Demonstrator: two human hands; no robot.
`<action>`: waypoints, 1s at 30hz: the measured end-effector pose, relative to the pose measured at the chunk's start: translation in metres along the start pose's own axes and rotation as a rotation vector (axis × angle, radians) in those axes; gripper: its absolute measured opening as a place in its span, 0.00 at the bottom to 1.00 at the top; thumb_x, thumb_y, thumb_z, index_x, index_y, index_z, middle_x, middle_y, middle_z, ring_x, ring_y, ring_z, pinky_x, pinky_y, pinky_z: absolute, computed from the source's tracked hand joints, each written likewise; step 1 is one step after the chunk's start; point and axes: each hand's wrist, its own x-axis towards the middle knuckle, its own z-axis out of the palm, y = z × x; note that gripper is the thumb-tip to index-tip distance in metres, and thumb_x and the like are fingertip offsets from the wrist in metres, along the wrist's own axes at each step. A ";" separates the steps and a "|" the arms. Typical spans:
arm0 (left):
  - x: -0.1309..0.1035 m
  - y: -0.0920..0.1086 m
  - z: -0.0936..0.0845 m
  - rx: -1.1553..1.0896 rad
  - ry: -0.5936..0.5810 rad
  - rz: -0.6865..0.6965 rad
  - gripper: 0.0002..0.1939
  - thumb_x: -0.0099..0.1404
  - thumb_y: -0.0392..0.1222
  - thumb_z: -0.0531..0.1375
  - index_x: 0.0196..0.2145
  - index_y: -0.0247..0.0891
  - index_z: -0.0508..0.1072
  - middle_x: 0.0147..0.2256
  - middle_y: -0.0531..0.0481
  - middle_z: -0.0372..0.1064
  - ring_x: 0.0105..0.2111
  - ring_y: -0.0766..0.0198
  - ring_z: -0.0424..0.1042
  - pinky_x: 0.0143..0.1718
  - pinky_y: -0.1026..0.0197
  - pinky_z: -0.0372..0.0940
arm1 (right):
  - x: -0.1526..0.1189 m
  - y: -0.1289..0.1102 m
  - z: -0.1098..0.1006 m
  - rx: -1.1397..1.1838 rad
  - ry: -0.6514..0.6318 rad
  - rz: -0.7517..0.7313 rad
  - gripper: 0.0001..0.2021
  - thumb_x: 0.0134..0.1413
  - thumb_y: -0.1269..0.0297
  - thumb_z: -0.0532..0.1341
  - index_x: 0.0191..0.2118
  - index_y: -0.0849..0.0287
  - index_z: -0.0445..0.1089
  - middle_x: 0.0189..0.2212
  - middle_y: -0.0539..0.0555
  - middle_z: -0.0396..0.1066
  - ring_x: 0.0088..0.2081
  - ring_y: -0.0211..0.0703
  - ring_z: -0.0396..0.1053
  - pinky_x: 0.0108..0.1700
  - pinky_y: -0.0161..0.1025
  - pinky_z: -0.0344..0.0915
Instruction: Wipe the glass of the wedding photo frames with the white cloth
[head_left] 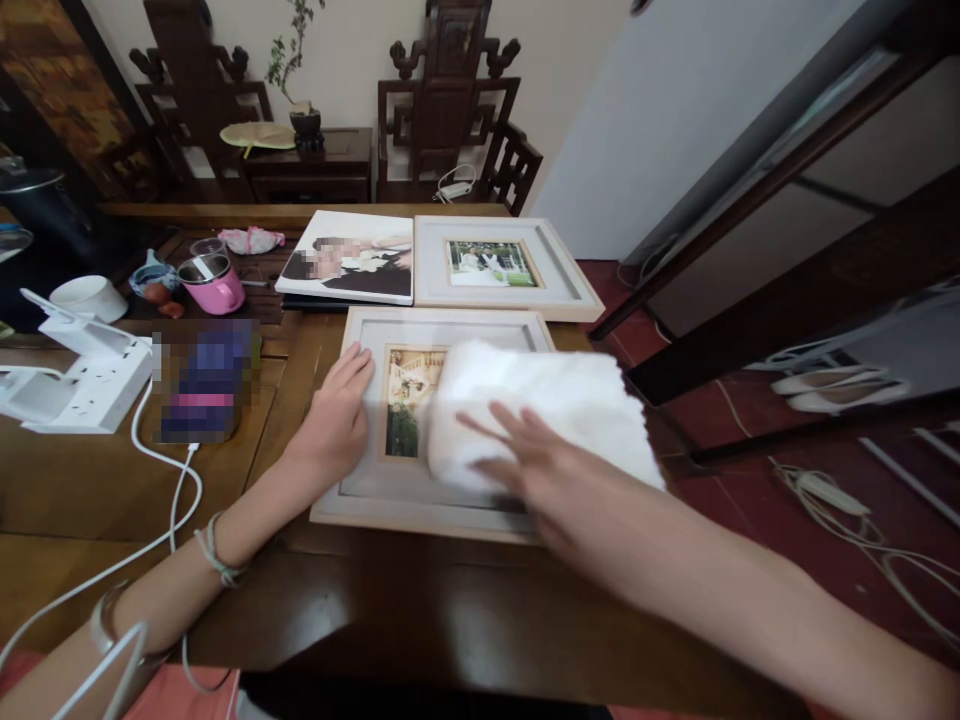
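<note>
A light wooden picture frame lies flat on the table, with a small photo inside a wide grey-white mat. My left hand grips its left edge, fingers together over the rim. On the right part of the frame lies a white fluffy cloth, which covers part of the photo and hangs past the right rim. My right hand presses on this cloth with fingers stretched over it, slightly smeared by motion. Behind are a second framed photo and a white-edged photo panel.
At left on the wooden table are a white power strip, a pixelated dark object with a white cable, a pink mug and a white cup. Dark chairs stand behind; shoes lie at right.
</note>
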 end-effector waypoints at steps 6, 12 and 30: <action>0.000 0.001 0.000 -0.005 0.013 0.014 0.30 0.62 0.24 0.47 0.62 0.29 0.63 0.63 0.34 0.61 0.68 0.49 0.52 0.67 0.39 0.51 | -0.025 -0.025 0.006 0.178 0.024 -0.072 0.26 0.40 0.84 0.55 0.41 0.51 0.78 0.64 0.53 0.60 0.64 0.62 0.56 0.61 0.61 0.62; 0.001 0.009 -0.003 0.016 -0.055 -0.067 0.31 0.61 0.23 0.45 0.61 0.27 0.63 0.64 0.32 0.58 0.68 0.48 0.50 0.65 0.35 0.51 | 0.030 0.004 0.000 0.007 0.052 0.035 0.33 0.41 0.85 0.54 0.57 0.64 0.71 0.67 0.64 0.53 0.67 0.72 0.44 0.63 0.69 0.53; 0.000 0.014 -0.002 0.033 -0.043 -0.090 0.28 0.65 0.28 0.45 0.62 0.27 0.62 0.65 0.33 0.57 0.69 0.50 0.48 0.66 0.35 0.50 | -0.003 -0.037 -0.046 0.289 -0.336 -0.132 0.40 0.43 0.86 0.54 0.62 0.47 0.65 0.70 0.48 0.46 0.69 0.58 0.43 0.65 0.62 0.51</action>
